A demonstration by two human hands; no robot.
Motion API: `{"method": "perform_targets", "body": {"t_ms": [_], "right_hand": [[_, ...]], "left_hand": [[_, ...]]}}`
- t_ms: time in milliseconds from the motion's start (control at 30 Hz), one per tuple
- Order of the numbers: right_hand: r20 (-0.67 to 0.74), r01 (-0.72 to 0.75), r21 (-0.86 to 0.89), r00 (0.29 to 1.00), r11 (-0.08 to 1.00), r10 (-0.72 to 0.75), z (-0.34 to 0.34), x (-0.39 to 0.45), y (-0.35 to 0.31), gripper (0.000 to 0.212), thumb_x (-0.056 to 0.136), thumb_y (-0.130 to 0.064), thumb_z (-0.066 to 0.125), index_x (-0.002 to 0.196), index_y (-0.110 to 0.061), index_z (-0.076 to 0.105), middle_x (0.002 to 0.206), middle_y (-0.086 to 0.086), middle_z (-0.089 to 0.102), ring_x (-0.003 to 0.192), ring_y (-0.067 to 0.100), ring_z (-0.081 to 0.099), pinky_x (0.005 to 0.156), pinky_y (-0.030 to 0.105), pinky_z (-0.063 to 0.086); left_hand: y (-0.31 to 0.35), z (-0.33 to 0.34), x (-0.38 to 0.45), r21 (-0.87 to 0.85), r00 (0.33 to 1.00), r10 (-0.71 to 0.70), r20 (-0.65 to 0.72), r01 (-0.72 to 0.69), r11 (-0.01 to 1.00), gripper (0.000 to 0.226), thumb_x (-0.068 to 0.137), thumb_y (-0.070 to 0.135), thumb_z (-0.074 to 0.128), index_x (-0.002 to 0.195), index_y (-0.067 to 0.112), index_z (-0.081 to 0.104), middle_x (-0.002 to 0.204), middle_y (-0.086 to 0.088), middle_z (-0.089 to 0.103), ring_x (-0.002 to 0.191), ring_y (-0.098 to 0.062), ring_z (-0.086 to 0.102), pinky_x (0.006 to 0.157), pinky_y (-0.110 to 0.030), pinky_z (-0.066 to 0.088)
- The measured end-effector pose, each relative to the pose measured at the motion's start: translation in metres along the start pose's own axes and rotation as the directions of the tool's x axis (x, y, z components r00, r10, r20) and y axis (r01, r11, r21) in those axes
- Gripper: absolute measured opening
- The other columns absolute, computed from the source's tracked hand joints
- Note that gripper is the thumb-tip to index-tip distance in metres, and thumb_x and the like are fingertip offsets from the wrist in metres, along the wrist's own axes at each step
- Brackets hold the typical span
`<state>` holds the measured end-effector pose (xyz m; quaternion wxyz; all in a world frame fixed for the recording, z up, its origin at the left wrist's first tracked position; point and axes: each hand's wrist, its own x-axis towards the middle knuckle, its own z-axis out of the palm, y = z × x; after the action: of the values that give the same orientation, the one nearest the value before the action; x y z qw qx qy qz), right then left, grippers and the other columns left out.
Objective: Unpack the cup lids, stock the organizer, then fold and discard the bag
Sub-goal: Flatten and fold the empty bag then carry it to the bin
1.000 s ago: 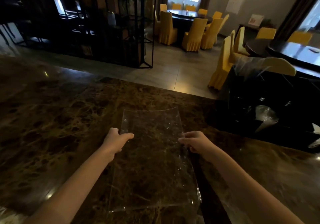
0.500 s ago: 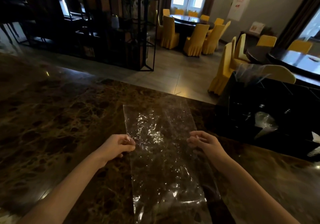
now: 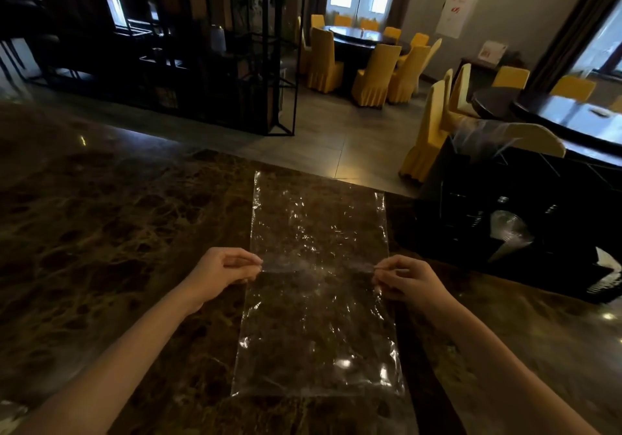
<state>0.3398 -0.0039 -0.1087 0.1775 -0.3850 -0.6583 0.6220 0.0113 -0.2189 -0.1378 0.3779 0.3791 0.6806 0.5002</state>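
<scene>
A clear, crinkled plastic bag (image 3: 318,316) lies flat and lengthwise on the dark marble counter (image 3: 111,249), its far end at the counter's far edge. My left hand (image 3: 223,268) pinches the bag's left edge about halfway along. My right hand (image 3: 409,279) pinches the right edge at the same level. A crease runs across the bag between the two hands. The black organizer (image 3: 525,219) stands to the right, with a stack of clear cup lids (image 3: 508,227) in one compartment.
A clear plastic wrap (image 3: 484,138) sticks up from the organizer's back. Beyond the counter are a black metal shelf unit (image 3: 215,47), yellow-covered chairs (image 3: 377,76) and round dark tables (image 3: 572,114). Bare marble stretches to the left of the bag.
The bag has been laid out flatter and farther forward on the counter. Both hands shifted from holding its near-upper edges to pinching its sides at mid-length.
</scene>
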Motion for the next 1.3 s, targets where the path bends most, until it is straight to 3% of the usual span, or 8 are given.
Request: {"method": "perform_targets", "body": {"t_ms": [100, 300, 467, 700, 833, 967, 1133, 1300], "right_hand": [[0.029, 0.038, 0.007, 0.999, 0.999, -0.038, -0.002, -0.004, 0.0, 0.012, 0.093, -0.015, 0.07, 0.102, -0.02, 0.076, 0.1, 0.015, 0.078, 0.091, 0.029, 0.077, 0.081, 0.037, 0.062], [0.03, 0.145, -0.031, 0.989, 0.989, -0.145, 0.005, -0.014, -0.005, 0.022, 0.092, -0.021, 0.066, 0.11, -0.024, 0.08, 0.103, 0.006, 0.08, 0.092, 0.021, 0.078, 0.074, 0.024, 0.061], [-0.063, 0.208, -0.052, 0.976, 0.977, -0.211, 0.013, -0.014, -0.001, 0.036, 0.097, 0.004, 0.06, 0.089, -0.021, 0.085, 0.096, 0.007, 0.081, 0.09, 0.023, 0.078, 0.074, 0.03, 0.064], [-0.099, 0.132, -0.069, 0.985, 0.989, -0.138, 0.02, -0.011, 0.021, 0.029, 0.099, 0.009, 0.054, 0.086, -0.002, 0.078, 0.087, 0.008, 0.078, 0.077, 0.019, 0.075, 0.065, 0.025, 0.062], [-0.075, 0.122, -0.202, 0.987, 0.972, -0.14, 0.019, -0.01, 0.033, 0.036, 0.1, 0.011, 0.049, 0.084, -0.004, 0.077, 0.11, 0.009, 0.075, 0.105, 0.027, 0.072, 0.089, 0.042, 0.061], [-0.113, 0.087, -0.453, 0.982, 0.887, -0.154, 0.015, -0.013, 0.032, 0.045, 0.096, 0.012, 0.047, 0.083, -0.018, 0.077, 0.134, 0.004, 0.06, 0.128, 0.017, 0.054, 0.106, 0.038, 0.049], [-0.053, 0.193, -0.767, 0.931, 0.612, -0.36, 0.054, -0.02, 0.024, 0.035, 0.102, -0.017, 0.055, 0.135, -0.025, 0.06, 0.146, 0.001, 0.053, 0.138, 0.021, 0.045, 0.113, 0.037, 0.042], [0.156, 0.265, -0.871, 0.947, 0.413, -0.28, 0.11, -0.026, 0.042, 0.057, 0.107, -0.055, 0.022, 0.16, -0.036, 0.016, 0.17, -0.008, 0.013, 0.156, 0.013, 0.001, 0.125, 0.038, 0.006]], "left_hand": [[0.0, -0.006, 0.0, -0.083, 0.999, -0.007, -0.051, 0.002, 0.997, 0.019, 0.077, 0.021, 0.079, 0.096, 0.025, 0.082, 0.098, -0.001, 0.081, 0.091, -0.014, 0.076, 0.076, -0.019, 0.06], [-0.003, -0.015, 0.001, -0.156, 0.993, 0.059, -0.101, -0.074, 0.985, 0.02, 0.074, 0.014, 0.078, 0.092, 0.022, 0.083, 0.1, -0.005, 0.081, 0.097, -0.018, 0.076, 0.081, -0.02, 0.06], [-0.005, -0.018, 0.001, 0.006, 0.969, 0.212, -0.128, -0.213, 0.977, 0.019, 0.082, -0.002, 0.075, 0.085, 0.015, 0.083, 0.096, -0.002, 0.081, 0.094, -0.017, 0.076, 0.085, -0.025, 0.06], [-0.012, -0.012, -0.003, 0.197, 0.962, 0.272, -0.041, -0.259, 0.946, 0.027, 0.083, -0.008, 0.071, 0.08, 0.016, 0.083, 0.094, 0.006, 0.08, 0.095, -0.008, 0.074, 0.089, -0.019, 0.056], [-0.018, -0.01, -0.012, 0.342, 0.96, 0.277, 0.03, -0.271, 0.9, 0.027, 0.085, -0.003, 0.073, 0.079, 0.021, 0.083, 0.098, 0.009, 0.079, 0.096, 0.0, 0.071, 0.093, -0.021, 0.052], [-0.017, -0.003, -0.023, 0.399, 0.965, 0.254, 0.069, -0.26, 0.879, 0.038, 0.088, -0.01, 0.061, 0.077, 0.023, 0.076, 0.108, 0.015, 0.074, 0.109, 0.001, 0.066, 0.099, -0.024, 0.049], [-0.003, 0.031, -0.029, 0.545, 0.91, 0.402, 0.098, -0.387, 0.743, 0.019, 0.093, 0.012, 0.062, 0.108, 0.023, 0.065, 0.129, 0.002, 0.063, 0.126, -0.011, 0.053, 0.108, -0.034, 0.044], [-0.007, 0.09, -0.029, 0.788, 0.97, 0.183, 0.163, -0.239, 0.567, 0.06, 0.104, 0.054, 0.019, 0.157, 0.029, 0.023, 0.167, 0.008, 0.021, 0.154, -0.011, 0.011, 0.124, -0.039, 0.009]]}}
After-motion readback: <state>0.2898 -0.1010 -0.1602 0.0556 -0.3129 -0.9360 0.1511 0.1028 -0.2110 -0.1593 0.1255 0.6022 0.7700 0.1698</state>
